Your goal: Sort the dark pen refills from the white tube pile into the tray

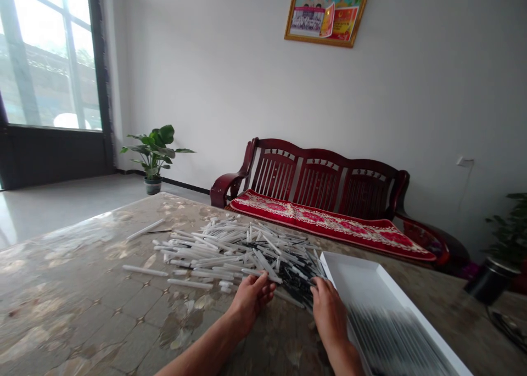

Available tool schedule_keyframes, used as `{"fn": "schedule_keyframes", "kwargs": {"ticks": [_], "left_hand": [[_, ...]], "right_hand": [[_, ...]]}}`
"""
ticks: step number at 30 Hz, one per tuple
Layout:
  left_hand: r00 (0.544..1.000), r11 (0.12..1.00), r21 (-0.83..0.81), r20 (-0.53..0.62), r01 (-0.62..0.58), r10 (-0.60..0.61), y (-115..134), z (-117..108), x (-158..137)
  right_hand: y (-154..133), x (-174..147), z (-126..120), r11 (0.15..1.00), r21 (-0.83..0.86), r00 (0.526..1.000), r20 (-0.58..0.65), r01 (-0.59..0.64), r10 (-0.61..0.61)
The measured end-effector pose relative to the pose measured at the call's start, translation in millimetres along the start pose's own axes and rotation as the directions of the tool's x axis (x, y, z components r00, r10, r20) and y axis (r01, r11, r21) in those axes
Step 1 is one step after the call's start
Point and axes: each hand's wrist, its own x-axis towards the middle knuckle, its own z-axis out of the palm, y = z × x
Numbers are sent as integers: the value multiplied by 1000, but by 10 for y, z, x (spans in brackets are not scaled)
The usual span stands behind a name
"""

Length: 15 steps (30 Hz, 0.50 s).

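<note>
From here I see a big, shiny table (pixel 82 299); straight ahead of the person is twelve o'clock. Behind it, at one o'clock, stands a dark red bench (pixel 321 178) with a red mat (pixel 307 215) on its seat. A long white tray (pixel 349 277) sits on the table at two o'clock, with blurry thin sticks (pixel 399 337) lined up inside. The messy pile of white and black sticks (pixel 239 250) lies at twelve o'clock, beside the tray.

The left hand (pixel 252 299) is at the pile's near edge, its fingers curled by a white stick. The right hand (pixel 329 310) reaches to the black sticks at one o'clock, fingers bent. I can't tell if either hand grips anything. One lone white stick (pixel 145 270) lies near half past ten.
</note>
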Motion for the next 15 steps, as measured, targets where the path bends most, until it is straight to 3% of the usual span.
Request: {"fn": "schedule_keyframes", "kwargs": {"ticks": [3,6,8,10,15], "left_hand": [[1000,1000,-18,1,-4,4,-3,5,4],[1000,999,-37,-5,-9,9,-4,16,-3],[1000,999,-42,-1,-10,10,-4,22,-10],[1000,999,-39,11,-4,5,-5,24,-17],[1000,999,-34,26,0,1,-23,18,-27]], "right_hand": [[-103,-20,64,896,441,996,-30,-59,81],[-294,-83,127,646,713,961,175,-273,214],[-415,-132,158,502,783,929,282,-367,240],[-500,-169,178,411,817,911,326,-405,251],[-551,-187,200,338,831,888,354,-442,293]]}}
